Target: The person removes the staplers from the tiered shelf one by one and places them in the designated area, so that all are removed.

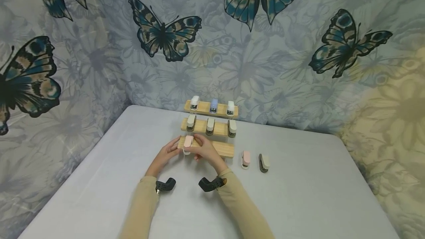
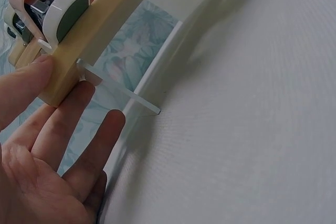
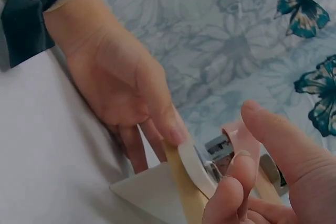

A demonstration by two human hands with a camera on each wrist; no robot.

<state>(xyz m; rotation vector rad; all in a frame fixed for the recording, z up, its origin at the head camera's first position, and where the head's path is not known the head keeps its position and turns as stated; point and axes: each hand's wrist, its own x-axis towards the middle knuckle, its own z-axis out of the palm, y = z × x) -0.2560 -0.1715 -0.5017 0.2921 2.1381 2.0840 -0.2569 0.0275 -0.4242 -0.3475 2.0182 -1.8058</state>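
Observation:
A pink and white mini stapler (image 1: 188, 141) stands at the left end of the lowest wooden shelf (image 1: 221, 148) of a small tiered stand. My left hand (image 1: 166, 155) grips that shelf's end, its thumb (image 2: 31, 80) on top against the stapler's base and its fingers below the board. From the right, my right hand (image 1: 206, 151) holds the stapler between thumb and fingers. In the right wrist view its fingertips (image 3: 239, 174) overlap the pink top. A clear support (image 2: 123, 90) shows under the shelf in the left wrist view.
Several pale staplers (image 1: 210, 125) fill the middle shelf; the top one carries two white staplers and a blue stapler (image 1: 214, 105). On the white table (image 1: 299, 180), right of the stand, lie another pink stapler (image 1: 245, 159) and a cream and grey stapler (image 1: 264, 162). A butterfly-patterned wall covering stands behind.

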